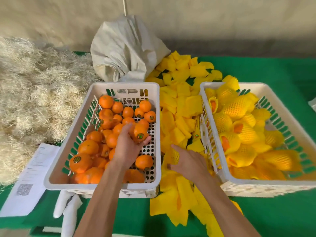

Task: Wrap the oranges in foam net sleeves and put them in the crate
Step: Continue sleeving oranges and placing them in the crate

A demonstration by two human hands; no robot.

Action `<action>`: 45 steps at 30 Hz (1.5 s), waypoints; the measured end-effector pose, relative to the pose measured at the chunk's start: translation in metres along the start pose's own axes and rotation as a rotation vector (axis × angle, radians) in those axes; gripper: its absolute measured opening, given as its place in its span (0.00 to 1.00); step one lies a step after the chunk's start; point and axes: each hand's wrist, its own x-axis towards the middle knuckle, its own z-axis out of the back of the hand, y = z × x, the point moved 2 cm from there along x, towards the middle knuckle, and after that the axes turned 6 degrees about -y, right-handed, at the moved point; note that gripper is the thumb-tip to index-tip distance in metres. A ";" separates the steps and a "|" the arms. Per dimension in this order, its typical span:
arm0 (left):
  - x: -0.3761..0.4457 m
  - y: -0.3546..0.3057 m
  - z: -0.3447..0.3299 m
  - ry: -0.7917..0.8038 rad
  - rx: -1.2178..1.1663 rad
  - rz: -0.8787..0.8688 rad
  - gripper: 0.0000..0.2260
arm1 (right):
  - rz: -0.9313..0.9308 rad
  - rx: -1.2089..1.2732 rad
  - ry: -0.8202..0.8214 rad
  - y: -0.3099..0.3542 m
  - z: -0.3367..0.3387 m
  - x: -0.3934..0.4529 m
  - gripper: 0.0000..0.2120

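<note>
My left hand holds a stickered orange just above the left white crate, which is full of several bare oranges. My right hand reaches down between the two crates and its fingers are closed on a yellow foam net sleeve from the loose pile of sleeves. The right white crate holds several oranges wrapped in yellow sleeves.
A pale cloth sack stands behind the left crate. Straw-like wood wool covers the left side. A printed sheet with a QR code lies at the front left on the green table cover.
</note>
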 end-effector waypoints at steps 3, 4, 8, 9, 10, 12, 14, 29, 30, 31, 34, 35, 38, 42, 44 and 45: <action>-0.005 -0.006 0.002 0.063 0.066 -0.107 0.15 | 0.069 -0.056 -0.091 -0.008 0.034 0.007 0.41; -0.012 -0.014 -0.004 0.107 0.122 -0.177 0.17 | 0.077 -0.054 -0.112 -0.011 0.044 0.010 0.41; -0.021 -0.033 -0.024 0.149 0.139 -0.309 0.26 | 0.107 -0.048 -0.156 -0.018 0.073 0.020 0.42; -0.025 -0.039 -0.031 0.183 0.216 -0.365 0.27 | 0.124 -0.055 -0.159 -0.019 0.078 0.021 0.43; -0.030 -0.045 -0.041 0.243 0.262 -0.392 0.27 | 0.145 -0.069 -0.162 -0.020 0.080 0.023 0.44; -0.036 -0.054 -0.059 0.382 0.314 -0.409 0.24 | 0.192 -0.095 -0.152 -0.018 0.087 0.026 0.43; -0.046 -0.063 -0.074 0.498 0.392 -0.456 0.21 | 0.223 -0.054 -0.130 -0.014 0.095 0.028 0.38; -0.038 -0.104 -0.113 0.549 1.307 -1.007 0.29 | 0.288 0.369 0.026 -0.027 0.145 0.038 0.46; -0.036 -0.104 -0.113 0.573 1.338 -0.985 0.28 | 0.292 0.324 0.000 -0.028 0.146 0.038 0.50; -0.035 -0.103 -0.114 0.612 1.330 -0.943 0.26 | 0.302 0.270 -0.024 -0.029 0.147 0.038 0.52; -0.033 -0.097 -0.121 0.670 1.393 -0.864 0.24 | 0.330 0.122 -0.091 -0.025 0.142 0.037 0.54; -0.033 -0.096 -0.124 0.663 1.454 -0.870 0.24 | 0.331 0.112 -0.106 -0.023 0.140 0.037 0.53; -0.031 -0.095 -0.129 0.633 1.577 -0.895 0.25 | 0.348 0.119 -0.132 -0.023 0.138 0.037 0.51; -0.032 -0.093 -0.135 0.527 1.673 -0.966 0.29 | 0.410 0.144 -0.205 -0.024 0.137 0.039 0.48; -0.032 -0.091 -0.142 0.448 1.752 -0.992 0.35 | 0.424 0.178 -0.237 -0.025 0.135 0.039 0.47; -0.032 -0.091 -0.145 0.416 1.788 -1.003 0.38 | 0.425 0.194 -0.248 -0.026 0.134 0.039 0.47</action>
